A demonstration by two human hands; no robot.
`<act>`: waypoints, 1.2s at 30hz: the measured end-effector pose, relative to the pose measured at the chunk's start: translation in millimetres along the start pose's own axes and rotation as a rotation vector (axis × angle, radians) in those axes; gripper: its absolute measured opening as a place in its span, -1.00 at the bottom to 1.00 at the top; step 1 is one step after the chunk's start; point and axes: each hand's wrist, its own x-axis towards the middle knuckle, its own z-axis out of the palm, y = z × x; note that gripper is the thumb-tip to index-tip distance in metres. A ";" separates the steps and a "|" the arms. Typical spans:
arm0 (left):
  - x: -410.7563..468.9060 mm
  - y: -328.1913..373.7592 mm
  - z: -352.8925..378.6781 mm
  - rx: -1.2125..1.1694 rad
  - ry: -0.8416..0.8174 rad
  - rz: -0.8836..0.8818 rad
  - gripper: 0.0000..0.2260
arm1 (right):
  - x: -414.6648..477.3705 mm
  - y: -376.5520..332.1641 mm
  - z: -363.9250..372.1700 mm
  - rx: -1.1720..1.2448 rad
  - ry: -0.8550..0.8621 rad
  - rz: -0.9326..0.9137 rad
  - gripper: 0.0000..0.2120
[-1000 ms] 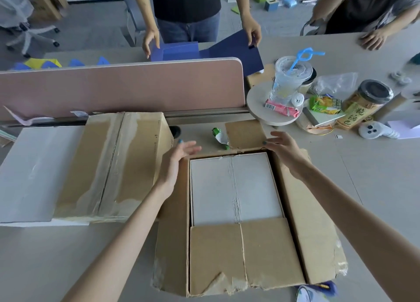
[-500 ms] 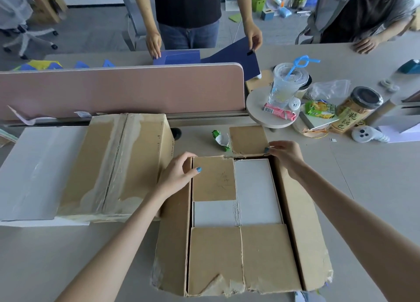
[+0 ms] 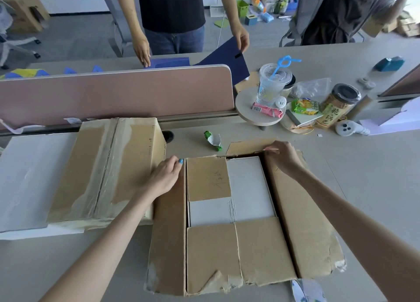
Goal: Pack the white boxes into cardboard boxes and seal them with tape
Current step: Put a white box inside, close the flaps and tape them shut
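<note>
Toward the near edge of the desk (image 3: pixel 375 176) sits my open cardboard box (image 3: pixel 168 233), the white box (image 3: pixel 250 188) lying flat inside and half covered by the far-left flap (image 3: pixel 208 179). My left hand (image 3: pixel 167 176) rests flat and released on the box's left side flap, while my right hand (image 3: pixel 283 156) pinches the far-right flap (image 3: pixel 247 147). I'd fold that flap down level with its neighbour, pressing along the crease so the seam meets cleanly for tape.
</note>
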 end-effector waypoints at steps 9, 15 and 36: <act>1.2 1.8 7.1 0.136 0.183 0.030 -0.75 | 6.5 4.8 -15.0 -0.069 -0.135 -0.032 -0.73; 11.0 18.7 11.7 0.146 0.269 0.040 -0.82 | 19.5 21.0 -35.3 -0.052 -0.310 0.142 -0.70; -0.7 156.0 -29.3 0.773 0.227 -0.065 -0.82 | -0.9 -43.3 -69.3 -1.009 -0.061 -0.264 -0.92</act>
